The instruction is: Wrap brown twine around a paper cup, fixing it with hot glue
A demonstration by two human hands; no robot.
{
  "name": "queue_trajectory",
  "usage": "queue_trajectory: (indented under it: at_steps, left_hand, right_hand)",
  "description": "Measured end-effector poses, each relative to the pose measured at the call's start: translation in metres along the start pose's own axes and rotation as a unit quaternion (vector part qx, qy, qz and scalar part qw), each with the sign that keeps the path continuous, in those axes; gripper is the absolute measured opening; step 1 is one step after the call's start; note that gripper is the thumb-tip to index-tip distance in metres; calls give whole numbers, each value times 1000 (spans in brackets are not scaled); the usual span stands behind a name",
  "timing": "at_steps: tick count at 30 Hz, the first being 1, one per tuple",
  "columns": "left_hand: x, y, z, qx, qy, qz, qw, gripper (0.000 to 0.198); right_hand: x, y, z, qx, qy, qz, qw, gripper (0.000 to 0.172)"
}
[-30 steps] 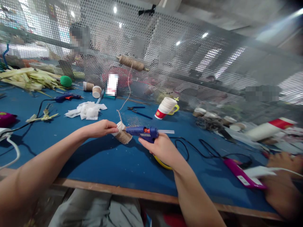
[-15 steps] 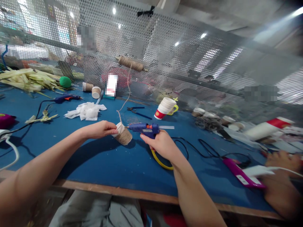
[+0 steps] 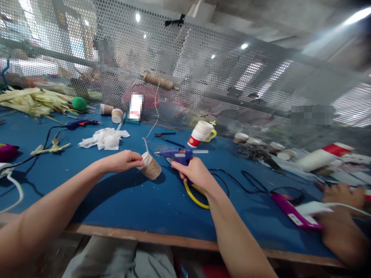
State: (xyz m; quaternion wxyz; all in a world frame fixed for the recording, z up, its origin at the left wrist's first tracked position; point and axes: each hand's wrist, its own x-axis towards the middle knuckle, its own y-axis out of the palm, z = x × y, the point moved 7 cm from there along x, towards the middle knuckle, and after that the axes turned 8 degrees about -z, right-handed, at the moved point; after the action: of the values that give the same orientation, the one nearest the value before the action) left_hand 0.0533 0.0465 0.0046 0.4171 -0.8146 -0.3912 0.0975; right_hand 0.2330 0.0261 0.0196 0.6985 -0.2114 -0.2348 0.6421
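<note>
My left hand (image 3: 123,160) is closed on a small paper cup (image 3: 150,166) partly wrapped in brown twine, held tilted just above the blue table (image 3: 139,200). A strand of twine (image 3: 153,116) runs from the cup up to a spool (image 3: 158,81) mounted on the perforated metal screen. My right hand (image 3: 194,173) grips a blue hot glue gun (image 3: 176,154), its nozzle pointing left, a short way from the cup's rim. A clear glue stick juts from the gun's rear, and a yellow cord (image 3: 197,199) loops below my wrist.
Another person's hand (image 3: 343,216) rests at the right by a pink device (image 3: 290,212). A stack of cups (image 3: 199,133), pliers (image 3: 166,136), white scraps (image 3: 104,138), a second glue gun (image 3: 79,123), pale strips (image 3: 31,100) and black cables (image 3: 249,181) lie on the table.
My right hand has drawn the glue gun up and slightly right, so its nozzle has come off the cup's side. My left hand still holds the cup in about the same place.
</note>
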Motion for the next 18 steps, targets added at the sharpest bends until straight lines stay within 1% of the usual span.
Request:
queue_trajectory:
  at_steps: [2,4,5,6,7,10,13,15,18]
  left_hand:
    - [0,0,0,0,-1,-3,1000,34]
    - [0,-1,0,2,1,-5,1000,34]
    - [0,-1,0,3,2,-6,1000,34]
    - [0,0,1,3,4,-6,1000,34]
    - [0,0,1,3,4,-5,1000,34]
    - [0,1,2,3,6,-2,1000,35]
    - [0,1,1,2,9,-4,1000,35]
    - [0,1,0,0,10,-6,1000,35]
    - [0,0,-2,-2,9,-9,1000,35]
  right_hand:
    - [10,-6,-4,61,1,-20,998,23]
    - [24,-16,-12,71,2,-64,995,24]
    - [32,-22,-17,41,5,-95,995,24]
    - [40,-29,-24,-16,20,-134,991,26]
    - [48,-33,-31,-44,31,-153,987,27]
    - [69,-36,-51,-89,60,-172,979,31]
    - [82,-34,-65,-129,84,-168,974,35]
    - [85,-33,-65,-153,80,-168,971,34]
    - [85,-32,-47,-178,47,-186,965,28]
